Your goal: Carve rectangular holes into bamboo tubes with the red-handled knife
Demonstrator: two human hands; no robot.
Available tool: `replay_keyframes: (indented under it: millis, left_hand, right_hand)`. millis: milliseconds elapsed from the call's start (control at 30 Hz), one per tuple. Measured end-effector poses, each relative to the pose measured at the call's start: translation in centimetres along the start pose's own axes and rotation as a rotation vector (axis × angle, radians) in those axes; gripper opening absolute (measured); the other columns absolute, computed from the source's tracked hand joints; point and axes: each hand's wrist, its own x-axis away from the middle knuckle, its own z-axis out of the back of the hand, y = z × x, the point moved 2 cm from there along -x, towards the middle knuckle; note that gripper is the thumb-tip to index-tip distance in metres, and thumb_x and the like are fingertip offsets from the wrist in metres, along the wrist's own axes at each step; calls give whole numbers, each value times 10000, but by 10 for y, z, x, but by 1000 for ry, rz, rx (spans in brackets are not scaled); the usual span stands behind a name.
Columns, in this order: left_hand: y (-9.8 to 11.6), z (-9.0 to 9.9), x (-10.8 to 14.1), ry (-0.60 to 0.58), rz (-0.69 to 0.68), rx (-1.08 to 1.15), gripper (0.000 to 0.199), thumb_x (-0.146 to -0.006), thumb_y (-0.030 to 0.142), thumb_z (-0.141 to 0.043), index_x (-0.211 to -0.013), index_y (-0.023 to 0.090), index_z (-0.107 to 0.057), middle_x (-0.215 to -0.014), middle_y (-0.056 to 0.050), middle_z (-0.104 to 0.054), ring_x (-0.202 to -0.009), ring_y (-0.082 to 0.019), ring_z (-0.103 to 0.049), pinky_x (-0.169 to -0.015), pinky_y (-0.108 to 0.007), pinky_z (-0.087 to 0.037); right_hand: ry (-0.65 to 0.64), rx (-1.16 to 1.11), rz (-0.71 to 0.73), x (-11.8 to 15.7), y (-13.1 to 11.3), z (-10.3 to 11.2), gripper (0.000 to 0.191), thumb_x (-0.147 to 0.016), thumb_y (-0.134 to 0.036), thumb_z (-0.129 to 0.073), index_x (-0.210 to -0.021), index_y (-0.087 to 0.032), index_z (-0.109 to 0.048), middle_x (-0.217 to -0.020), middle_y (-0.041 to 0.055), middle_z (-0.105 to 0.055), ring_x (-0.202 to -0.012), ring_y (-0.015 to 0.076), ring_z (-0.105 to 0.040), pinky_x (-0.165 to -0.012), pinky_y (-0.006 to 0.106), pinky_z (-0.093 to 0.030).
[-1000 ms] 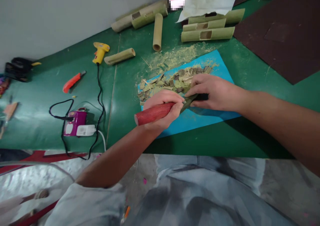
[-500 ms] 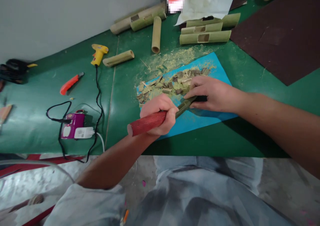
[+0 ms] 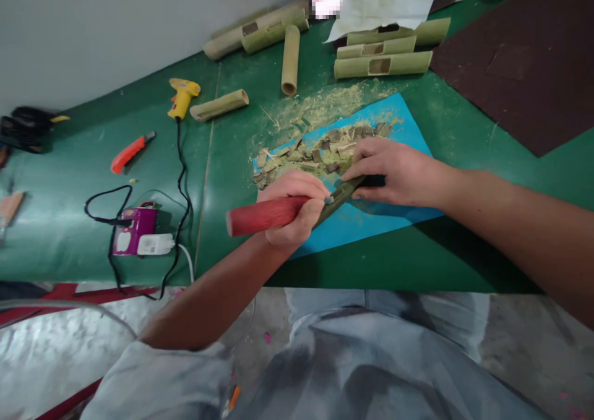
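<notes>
My left hand (image 3: pixel 294 213) is closed around the thick red wooden handle of a carving tool (image 3: pixel 264 216). Its short metal tip, mostly hidden by my fingers, meets the near end of a slot in a dark green bamboo piece (image 3: pixel 341 198). Fingers and thumb of my right hand (image 3: pixel 387 171) pinch the far end of that bamboo, which lies slantwise over a blue sheet (image 3: pixel 371 222). Behind both hands, bamboo chips and pale shavings (image 3: pixel 320 154) cover the sheet's far part.
Several cut bamboo tubes (image 3: pixel 383 65) lie at the back of the green table (image 3: pixel 232 179). To the left are a yellow glue gun (image 3: pixel 183 97) with its cord, an orange utility knife (image 3: pixel 130 153) and a purple box (image 3: pixel 137 229). A dark brown sheet (image 3: pixel 524 67) lies right.
My left hand has shifted slightly left and up, and the red handle has swung flatter. More of the bamboo's slot shows. My right hand keeps its grip in nearly the same place.
</notes>
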Motion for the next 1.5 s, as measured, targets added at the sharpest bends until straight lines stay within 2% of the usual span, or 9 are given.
replay_keyframes:
  millis: [67, 167, 300, 700, 867, 1000, 1167, 1333, 1500]
  left_hand:
    - [1, 1, -1, -3, -11, -1, 292, -1057, 484, -699, -880, 261, -761, -832, -10, -799, -771, -175, -795, -737, -334, -656]
    - [5, 1, -4, -80, -1, -19, 310, -1046, 537, -708, -949, 252, -781, -896, -46, -820, -870, -203, -802, -834, -370, -660]
    - [8, 0, -6, -148, 60, -41, 247, -1051, 485, -715, -975, 259, -779, -962, -49, -830, -936, -209, -799, -893, -384, -660]
    - [14, -1, -10, -160, 48, -81, 179, -1051, 386, -716, -931, 263, -764, -918, -25, -827, -894, -195, -802, -870, -369, -670]
    - [15, -1, -10, -189, 25, -104, 211, -1058, 374, -704, -909, 234, -756, -912, -17, -831, -892, -162, -804, -872, -321, -658]
    - [14, -1, -10, -176, 48, -125, 216, -1060, 387, -689, -909, 251, -761, -926, -13, -837, -894, -173, -805, -871, -342, -673]
    - [14, -2, -8, -140, 86, -121, 179, -1040, 312, -700, -879, 266, -763, -922, -5, -832, -885, -178, -804, -877, -356, -677]
    - [17, -4, -11, -179, 78, -93, 135, -1029, 256, -690, -919, 261, -769, -944, -14, -832, -891, -186, -805, -867, -368, -675]
    - [21, -4, -12, -160, 18, -106, 197, -1025, 212, -668, -840, 258, -718, -816, 6, -801, -736, -153, -766, -696, -324, -640]
  right_hand:
    - [-2, 13, 1, 0, 0, 0, 204, -967, -354, -741, -1100, -236, -841, -1046, 90, -690, -1021, 263, -640, -896, 405, -526]
    - [-4, 16, 3, 0, -1, 0, 213, -977, -359, -727, -1097, -228, -845, -1039, 93, -686, -1006, 262, -639, -891, 407, -523]
    - [-13, 6, 3, 0, -2, 0, 229, -989, -368, -714, -1105, -220, -846, -1045, 97, -682, -1009, 264, -640, -888, 405, -514]
    - [-14, 3, -6, 0, -2, 1, 225, -982, -380, -716, -1102, -238, -843, -1043, 91, -693, -1000, 261, -634, -880, 396, -510]
    - [-6, 1, 17, -1, -1, 1, 233, -984, -383, -712, -1091, -223, -844, -1027, 92, -691, -981, 258, -636, -866, 396, -502]
    - [-1, 0, 24, -1, -1, 0, 240, -987, -375, -707, -1098, -214, -845, -1014, 94, -680, -985, 262, -640, -867, 398, -503]
    - [7, -7, 36, -1, 0, 0, 230, -985, -367, -714, -1093, -210, -842, -1013, 91, -671, -975, 260, -638, -859, 400, -501]
    - [3, 7, 41, -1, 0, -1, 230, -991, -368, -704, -1099, -214, -836, -1035, 92, -666, -994, 264, -631, -861, 402, -500]
    - [17, 10, 72, 0, 1, -2, 216, -997, -357, -703, -1096, -217, -835, -1013, 80, -661, -972, 242, -623, -856, 381, -492]
